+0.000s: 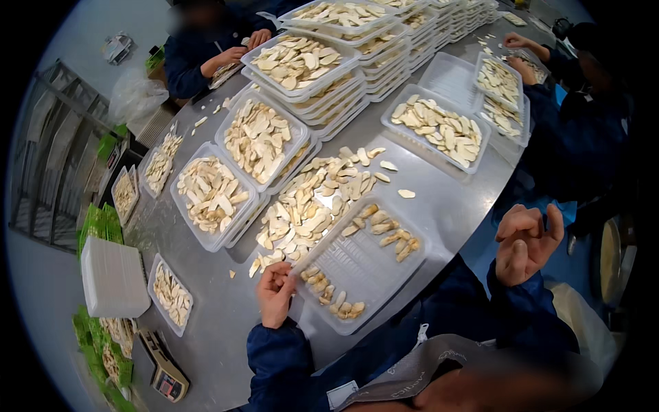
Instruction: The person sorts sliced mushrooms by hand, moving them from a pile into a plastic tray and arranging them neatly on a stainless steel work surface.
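Observation:
Before me lies a shallow clear plastic tray [360,273]. Short rows of pale, brown-edged dried slices, seemingly mushroom, lie at its two ends, with bare ribbed plastic between. At the tray's left corner, my left hand [276,296] has its fingers curled and thumb against the rim. My right hand [530,244] is raised off the tray's right side, palm up, fingers apart and bent, with nothing visible in it. Beyond the tray spreads a loose heap of slices [304,216] on the metal table [211,293]. A few single slices [406,193] lie right of the heap.
Filled trays [211,195] stand left of the heap, before tall tray stacks [329,103]. Another full tray [437,129] sits at right. A digital scale [167,376] and nested white trays [113,278] are at left. Two co-workers' hands [231,54] [520,67] work across the table.

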Demonstrator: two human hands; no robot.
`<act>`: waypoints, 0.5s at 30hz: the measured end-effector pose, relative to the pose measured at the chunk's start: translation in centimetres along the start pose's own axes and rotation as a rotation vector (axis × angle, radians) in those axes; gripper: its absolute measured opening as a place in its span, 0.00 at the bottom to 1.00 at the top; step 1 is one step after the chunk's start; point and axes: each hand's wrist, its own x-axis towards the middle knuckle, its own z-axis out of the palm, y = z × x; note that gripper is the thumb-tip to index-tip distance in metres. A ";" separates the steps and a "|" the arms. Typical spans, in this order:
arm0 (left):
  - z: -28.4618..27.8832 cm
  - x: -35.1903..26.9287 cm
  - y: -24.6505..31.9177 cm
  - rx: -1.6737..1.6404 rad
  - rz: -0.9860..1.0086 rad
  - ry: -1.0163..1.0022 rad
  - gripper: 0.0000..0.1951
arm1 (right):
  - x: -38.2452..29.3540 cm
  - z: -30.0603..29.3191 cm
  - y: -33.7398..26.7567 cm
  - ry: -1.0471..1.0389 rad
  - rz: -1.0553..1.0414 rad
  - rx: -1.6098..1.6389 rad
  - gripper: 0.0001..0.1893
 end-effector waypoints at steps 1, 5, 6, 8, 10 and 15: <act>0.4 0.2 0.2 -0.014 0.011 -0.002 0.13 | 0.0 -0.1 -0.1 -0.036 0.019 -0.026 0.35; 0.3 0.1 0.6 0.010 0.025 0.010 0.13 | -2.1 2.0 0.6 -0.273 0.178 -0.115 0.32; 0.2 0.0 0.7 -0.023 0.051 0.007 0.12 | -1.8 3.3 0.4 -0.349 0.204 -0.110 0.31; -0.5 -0.5 0.8 0.089 0.026 0.050 0.11 | -2.9 5.2 0.9 -0.454 0.244 -0.090 0.30; -0.4 0.0 0.0 0.165 -0.014 0.052 0.09 | -4.1 5.9 0.7 -0.548 0.260 -0.152 0.30; 1.9 0.0 2.7 0.035 -0.028 0.006 0.11 | -6.0 7.7 -0.3 -0.677 0.310 -0.014 0.32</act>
